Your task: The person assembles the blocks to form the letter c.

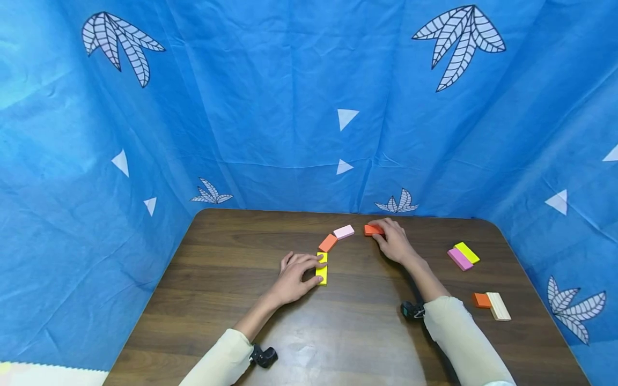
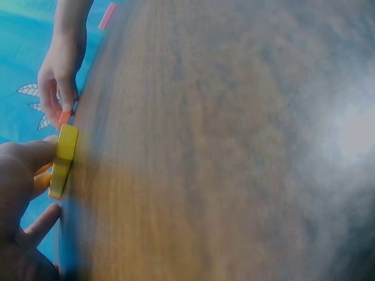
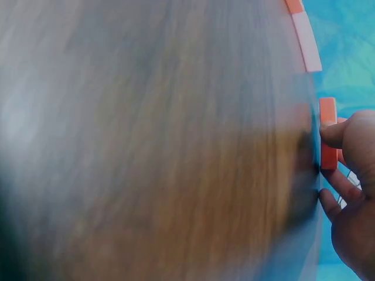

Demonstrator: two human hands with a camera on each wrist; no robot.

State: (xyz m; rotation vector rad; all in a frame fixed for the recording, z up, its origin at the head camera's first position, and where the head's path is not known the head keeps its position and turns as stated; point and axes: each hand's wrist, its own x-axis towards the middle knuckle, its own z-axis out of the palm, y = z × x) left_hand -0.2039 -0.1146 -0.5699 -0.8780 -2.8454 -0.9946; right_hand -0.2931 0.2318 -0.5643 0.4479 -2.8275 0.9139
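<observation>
Left hand (image 1: 296, 276) pinching flat yellow block (image 1: 322, 268); right hand (image 1: 393, 240) gripping orange block (image 1: 373, 230)

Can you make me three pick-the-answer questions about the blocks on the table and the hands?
1. Where is the pink and yellow pair?
A. off to the right on the table
B. under the left hand
C. on the cloth

2. What colour is the block the left hand holds?
A. green
B. yellow
C. white

3. What is the right hand doing?
A. lying flat and empty
B. waving in the air
C. holding an orange block

Answers: 1 A, the pair lies apart at the right. 2 B, its fingers grip the yellow block. 3 C, its fingertips pinch the block.
</observation>
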